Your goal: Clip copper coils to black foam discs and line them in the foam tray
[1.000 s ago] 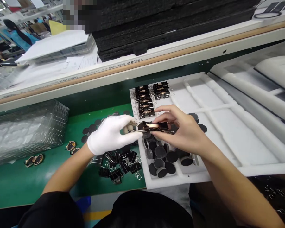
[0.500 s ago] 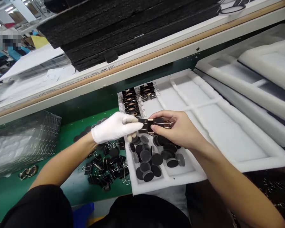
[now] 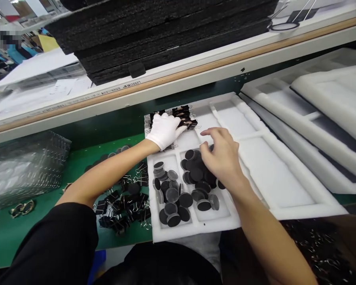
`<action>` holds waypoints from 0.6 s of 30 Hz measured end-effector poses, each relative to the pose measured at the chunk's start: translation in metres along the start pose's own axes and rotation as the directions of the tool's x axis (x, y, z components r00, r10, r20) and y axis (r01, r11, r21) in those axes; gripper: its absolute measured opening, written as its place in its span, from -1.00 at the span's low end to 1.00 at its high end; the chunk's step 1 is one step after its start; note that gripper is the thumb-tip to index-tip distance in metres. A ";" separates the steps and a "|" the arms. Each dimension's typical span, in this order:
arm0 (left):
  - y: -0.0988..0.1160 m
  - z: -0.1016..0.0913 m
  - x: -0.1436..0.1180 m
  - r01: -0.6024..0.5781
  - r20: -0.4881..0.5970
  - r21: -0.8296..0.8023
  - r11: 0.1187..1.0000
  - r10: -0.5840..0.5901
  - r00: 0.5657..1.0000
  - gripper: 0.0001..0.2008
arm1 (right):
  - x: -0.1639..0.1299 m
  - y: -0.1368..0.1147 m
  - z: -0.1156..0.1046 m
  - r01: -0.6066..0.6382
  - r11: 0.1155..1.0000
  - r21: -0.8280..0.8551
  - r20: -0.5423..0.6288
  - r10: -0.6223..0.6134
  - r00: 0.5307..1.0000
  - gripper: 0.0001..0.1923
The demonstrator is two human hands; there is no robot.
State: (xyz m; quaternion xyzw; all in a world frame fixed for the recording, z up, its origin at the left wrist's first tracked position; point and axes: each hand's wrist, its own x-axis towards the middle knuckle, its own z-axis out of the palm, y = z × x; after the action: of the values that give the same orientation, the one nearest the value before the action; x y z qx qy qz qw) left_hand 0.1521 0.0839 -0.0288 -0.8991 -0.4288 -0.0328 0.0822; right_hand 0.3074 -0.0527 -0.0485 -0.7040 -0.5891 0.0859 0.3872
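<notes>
Green matting covers the workbench beneath a long white shelf rail stacked with black foam sheets; on the bench lies a white foam tray with walled compartments; the left hand in a white glove lies palm down at the tray's far left corner, fingers loosely spread and resting on the rows of clamped black binder-clip assemblies, whether it grips one I cannot tell; the bare right hand hovers half open, fingers curled, over the right-hand heap of round black discs, its fingertips just above or touching them, nothing clearly held; the discs fill two neighbouring compartments, roughly a dozen in each, too overlapped for an exact count; a loose pile of black binder clips with wire handles, well over a dozen, sits on the matting just left of the tray; a pair of gold-rimmed oval pieces lies farther left, near a clear bubble-textured plastic stack; two more white foam trays lie at the right.
</notes>
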 end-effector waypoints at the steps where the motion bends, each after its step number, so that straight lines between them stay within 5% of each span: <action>1: 0.002 0.001 0.001 0.016 0.005 0.048 0.999 -0.016 1.000 -0.50 | -0.002 -0.002 0.001 0.016 1.000 -0.012 0.053 -0.015 0.998 -0.69; 8: 0.005 0.002 0.007 0.091 0.108 0.093 0.992 -0.100 0.989 -0.59 | -0.013 -0.011 0.009 0.189 0.975 -0.121 0.397 -0.127 0.909 -0.71; 13: 0.004 -0.008 -0.001 0.089 0.096 0.053 0.995 -0.094 0.991 -0.61 | -0.019 -0.008 0.015 0.255 0.941 -0.222 0.430 -0.140 0.892 -0.69; 18: -0.029 -0.037 -0.064 -0.032 0.015 -0.071 0.997 0.033 0.999 -0.60 | -0.024 0.003 0.021 0.316 0.926 -0.207 0.367 -0.225 0.902 -0.71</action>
State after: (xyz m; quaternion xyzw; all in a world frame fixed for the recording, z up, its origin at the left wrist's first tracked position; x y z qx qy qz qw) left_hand 0.0896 0.0458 0.0032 -0.9084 -0.4135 -0.0395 0.0477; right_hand 0.2909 -0.0651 -0.0730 -0.6342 -0.7453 0.0714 0.1928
